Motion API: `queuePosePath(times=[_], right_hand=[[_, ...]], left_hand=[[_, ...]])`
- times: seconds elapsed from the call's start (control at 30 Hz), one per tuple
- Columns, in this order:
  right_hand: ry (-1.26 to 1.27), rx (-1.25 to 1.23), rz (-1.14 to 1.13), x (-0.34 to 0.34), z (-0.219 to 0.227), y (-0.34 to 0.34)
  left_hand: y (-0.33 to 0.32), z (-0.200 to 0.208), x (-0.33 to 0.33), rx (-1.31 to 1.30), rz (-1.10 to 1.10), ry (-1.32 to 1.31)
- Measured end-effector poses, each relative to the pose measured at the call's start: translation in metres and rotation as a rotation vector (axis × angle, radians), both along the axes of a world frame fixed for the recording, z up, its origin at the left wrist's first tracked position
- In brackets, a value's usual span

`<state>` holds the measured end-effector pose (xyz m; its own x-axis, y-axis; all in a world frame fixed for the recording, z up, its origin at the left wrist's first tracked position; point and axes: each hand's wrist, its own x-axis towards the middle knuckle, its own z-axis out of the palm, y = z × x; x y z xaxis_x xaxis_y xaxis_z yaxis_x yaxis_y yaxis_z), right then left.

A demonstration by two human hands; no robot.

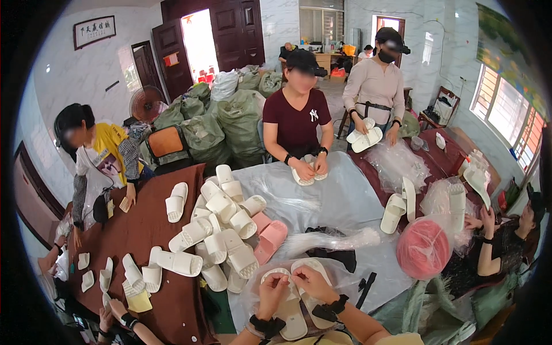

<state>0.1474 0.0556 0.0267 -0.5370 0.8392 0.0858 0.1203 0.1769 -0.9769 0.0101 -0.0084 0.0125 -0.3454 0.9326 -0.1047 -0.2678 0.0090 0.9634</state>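
A pair of cream-white slide slippers (292, 322) lies in front of me at the near edge of the table, with clear plastic film around it. My left hand (272, 292) is over the left slipper, thumb and fingertips pinched together. Close beside it, my right hand (315, 285) is pinched too, over the right slipper. Whatever sits between the fingertips is too small to make out. Beyond my hands lies a bundle of clear thin strands (345, 241). To their left is a heap of cream slippers (221, 213), with pink slippers (269, 237) at its right side.
A round pink bundle in clear plastic (424, 248) is at the right. Black straps (365, 289) lie near my right hand. Several co-workers handle slippers around the brown-covered table (144, 230) and grey-blue sheet (259, 183). Green sacks (201, 135) are piled behind.
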Motion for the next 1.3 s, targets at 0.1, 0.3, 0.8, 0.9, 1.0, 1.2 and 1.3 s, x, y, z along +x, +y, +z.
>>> queuePosePath(times=[0.1,0.3,0.8,0.9,1.0,1.2,1.3], right_hand=[[0.010,-0.009,0.000,0.000,-0.001,-0.001],[0.022,0.024,-0.009,-0.001,-0.004,-0.001],[0.044,-0.143,0.091,0.004,0.016,0.001],[-0.436,0.673,0.167,0.020,0.027,0.005],[-0.522,0.558,0.357,0.028,0.037,0.011],[-0.601,0.683,0.515,0.035,0.073,0.005],[-0.532,0.687,0.402,0.042,0.091,0.000]], left_hand=[[0.000,-0.001,0.000,0.031,0.022,-0.009],[-0.003,0.001,0.001,0.017,0.016,-0.013],[-0.005,0.015,0.001,0.105,0.040,-0.051],[-0.016,0.038,0.000,0.194,0.005,-0.002],[-0.022,0.063,0.002,0.271,-0.050,0.015],[-0.028,0.107,0.007,0.331,-0.074,-0.202],[-0.035,0.122,0.000,0.353,-0.103,0.058]])
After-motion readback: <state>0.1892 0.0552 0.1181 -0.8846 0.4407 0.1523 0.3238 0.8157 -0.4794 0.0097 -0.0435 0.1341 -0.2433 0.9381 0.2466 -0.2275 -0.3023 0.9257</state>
